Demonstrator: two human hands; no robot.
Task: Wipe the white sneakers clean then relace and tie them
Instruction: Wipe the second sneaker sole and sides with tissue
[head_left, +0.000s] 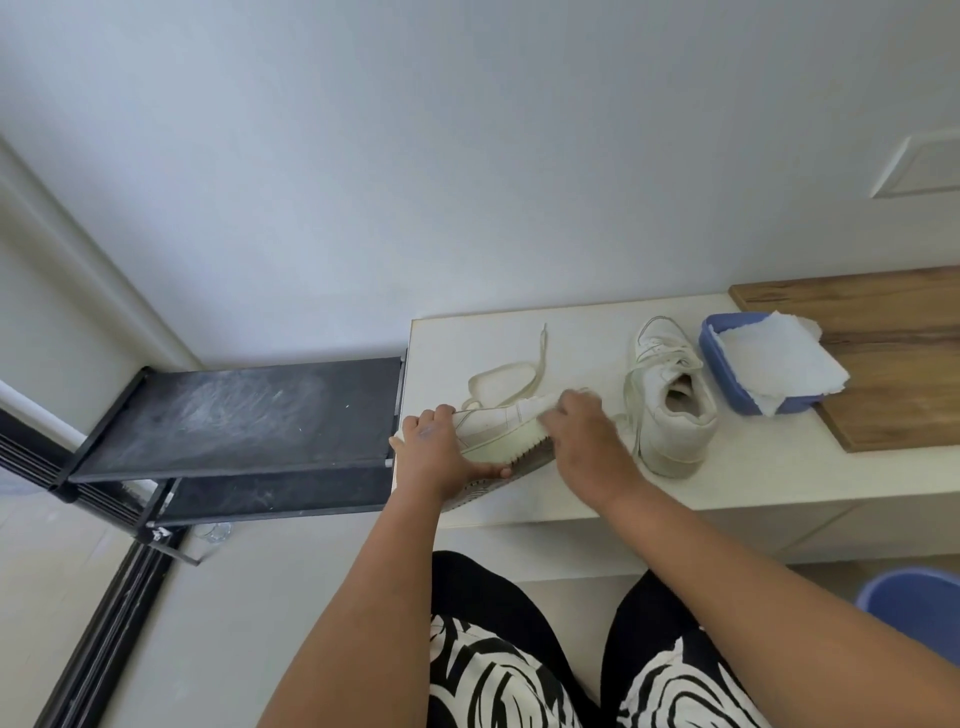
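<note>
Pale grey walls meet in a corner at the left of the head view, and a cream worktop (571, 332) runs along the right wall with a wooden board (893, 374) lying on its far right end. Left of the worktop stands a black metal rack (234, 415) with two dusty shelves, one above the other. Pale floor shows below, and a blue bucket (914, 603) sits at the lower right edge, only partly in view.

On the near end of the board, overhanging onto the worktop, sits a blue rectangular tub (727, 374) holding crumpled white paper or cloth (779, 358) that spills over its rim. Just left of the tub stands one white sneaker (670, 410), upright, heel toward the camera, its laces loose. Farther left on the worktop lies a pale insole (498, 379) with a loose white lace (540, 353) trailing across it.

The other white sneaker, the tilted sneaker (488, 431), is at the worktop's front left corner, turned on its side so the grey sole faces the person. The left hand (436, 452) grips its end, fingers curled over the upper and thumb under the sole. The right hand (587, 436) reaches over the shoe's side, its fingers bent down on a white wipe (540, 402) pressed against the upper; the wipe is blurred. Both forearms are bare, extending from a lap in black-and-white patterned fabric
</note>
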